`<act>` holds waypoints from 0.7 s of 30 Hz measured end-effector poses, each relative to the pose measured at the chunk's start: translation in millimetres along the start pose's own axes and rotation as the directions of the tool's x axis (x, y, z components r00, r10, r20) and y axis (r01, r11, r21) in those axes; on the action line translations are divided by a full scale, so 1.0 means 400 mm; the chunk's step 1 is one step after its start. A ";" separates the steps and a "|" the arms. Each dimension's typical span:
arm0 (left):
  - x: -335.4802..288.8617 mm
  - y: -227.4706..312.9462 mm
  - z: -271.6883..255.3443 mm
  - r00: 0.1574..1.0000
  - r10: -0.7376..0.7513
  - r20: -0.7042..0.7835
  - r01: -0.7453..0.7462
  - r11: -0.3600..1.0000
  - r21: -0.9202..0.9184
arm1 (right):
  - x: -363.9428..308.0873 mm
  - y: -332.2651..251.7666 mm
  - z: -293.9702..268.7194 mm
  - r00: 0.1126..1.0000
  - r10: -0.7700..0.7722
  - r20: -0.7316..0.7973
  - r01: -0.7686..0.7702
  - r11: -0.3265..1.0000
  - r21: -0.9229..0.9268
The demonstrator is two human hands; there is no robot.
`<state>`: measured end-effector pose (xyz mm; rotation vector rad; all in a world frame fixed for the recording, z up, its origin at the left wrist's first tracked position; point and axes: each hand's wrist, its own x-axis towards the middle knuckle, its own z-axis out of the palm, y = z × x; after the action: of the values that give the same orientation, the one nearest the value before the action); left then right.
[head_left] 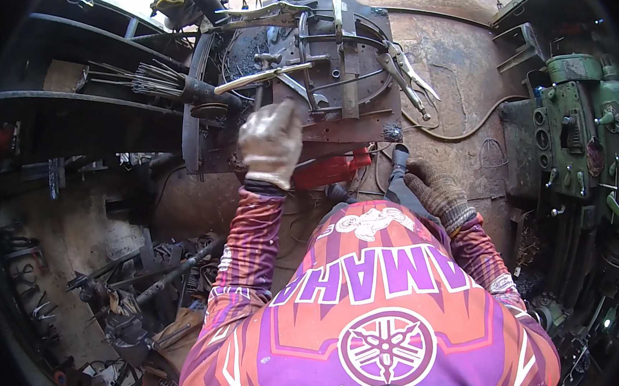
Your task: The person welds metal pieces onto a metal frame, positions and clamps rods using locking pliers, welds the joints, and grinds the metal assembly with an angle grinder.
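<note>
My left hand [270, 141], in a dirty whitish glove, is closed at the near left edge of the metal work table [342, 131]. A hammer [267, 59] lies just beyond it, its dark handle running toward the fist; what the fingers hold is hidden. Over that handle crosses a locking clamp [260, 78] with pale grips. More locking clamps [413, 72] sit round a curved metal frame [302, 38] on the table. A wrench [293, 86] lies between them. My right hand [442, 196], in a grey-brown knit glove, rests by my knee, fingers stretched out, with nothing seen in it.
Thin rods [158, 80] stick out of a pipe holder left of the table, beside dark shelves [93, 99]. Under the table's near edge is a red object [329, 169]. A green machine [579, 133] with levers stands right. A hose [464, 137] crosses the floor; scrap metal [137, 303] lies lower left.
</note>
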<state>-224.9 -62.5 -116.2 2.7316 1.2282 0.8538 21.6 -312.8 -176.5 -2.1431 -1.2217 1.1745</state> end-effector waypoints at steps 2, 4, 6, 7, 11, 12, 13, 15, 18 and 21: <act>0.029 0.059 0.015 0.996 0.070 -0.051 -0.073 0.995 -0.068 | 0.012 0.006 -0.018 1.000 -0.017 -0.007 0.016 0.998 -0.062; 0.064 0.090 0.053 0.991 0.111 -0.073 -0.113 0.993 -0.017 | 0.042 0.033 -0.032 0.999 -0.053 0.007 0.053 0.996 -0.070; 0.083 0.105 0.079 0.993 0.116 -0.017 -0.115 0.990 0.083 | 0.072 0.051 -0.063 0.988 -0.152 0.025 0.153 0.981 -0.116; 0.092 0.115 0.087 0.996 0.087 0.025 -0.090 0.986 0.141 | 0.087 0.051 -0.085 0.993 -0.102 0.064 0.110 0.985 -0.130; 0.106 0.118 0.095 0.995 0.036 0.090 -0.058 0.964 0.258 | 0.166 0.084 -0.189 0.982 -0.082 0.168 0.107 0.984 -0.143; 0.104 0.118 0.094 0.996 0.033 0.084 -0.054 0.963 0.265 | 0.193 0.110 -0.210 0.979 -0.089 0.183 0.116 0.983 -0.141; 0.107 0.123 0.091 0.998 0.010 0.069 -0.028 0.965 0.263 | 0.223 0.142 -0.229 0.979 -0.092 0.181 0.120 0.981 -0.151; 0.115 0.151 0.084 0.997 -0.049 0.063 0.029 0.959 0.283 | 0.294 0.198 -0.293 0.974 -0.081 0.213 0.114 0.982 -0.149; 0.098 0.186 0.088 0.969 -0.248 0.001 0.242 0.944 0.223 | 0.415 0.284 -0.403 0.954 -0.112 0.280 0.163 0.972 -0.169; 0.075 0.204 0.098 0.948 -0.296 -0.117 0.318 0.885 0.339 | 0.575 0.364 -0.476 0.951 -0.091 0.296 0.125 0.987 -0.100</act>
<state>-133.7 -90.1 -115.8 2.6536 1.9359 0.7466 311.7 -185.8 -276.0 -2.0039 -1.5487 1.4389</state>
